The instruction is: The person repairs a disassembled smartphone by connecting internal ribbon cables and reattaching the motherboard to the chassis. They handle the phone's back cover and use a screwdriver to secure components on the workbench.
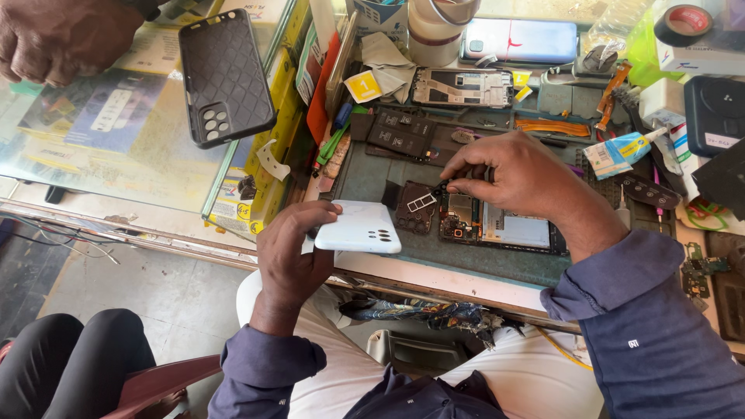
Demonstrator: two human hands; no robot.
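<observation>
Our left hand (291,260) grips the white back cover (358,228); right hand (516,174) pinches what looks like tweezers (434,194) over the opened phone (497,225).

A glass counter top (116,155) sits above a daylit tiled floor (178,295).

Held in left hand (291,260): white phone back cover (358,227), smooth glossy plastic. Pinched in right hand (516,174): small card tray (421,202), thin bright metal. Opened phone (497,226): bare circuit parts, dull metal shields, pale foil-like sheet. Black phone case (225,76): matt rubbery plastic, quilted diamond texture inside. Work mat (365,174): grey-green, matt, worn and dusty. Glass-topped surface (101,155): glossy, reflective. Sleeves (644,326): blue woven cloth, matt.
</observation>
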